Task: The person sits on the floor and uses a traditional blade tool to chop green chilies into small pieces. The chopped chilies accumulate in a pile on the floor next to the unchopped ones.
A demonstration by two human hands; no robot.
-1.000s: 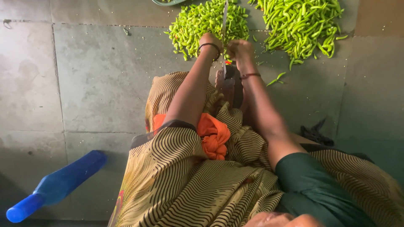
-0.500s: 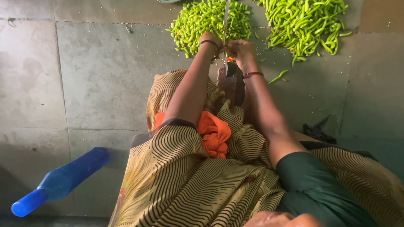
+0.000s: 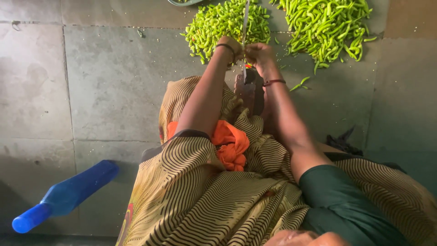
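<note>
An upright metal blade rises from a dark wooden base on the floor in front of me. My left hand and my right hand meet at the blade, fingers closed on a small reddish-orange piece, too small to name. Behind the left hand lies a heap of chopped green chillies. Behind the right hand lies a heap of whole long green chillies. Both wrists wear dark bangles.
A blue plastic bottle lies on the grey stone floor at the lower left. Loose chillies lie right of the base. My lap is covered with striped cloth and an orange cloth. A dark scrap lies at right.
Both hands stay at the blade with only slight shifts. The view has drifted a little, and the bottle looks slightly lower in the frame.
</note>
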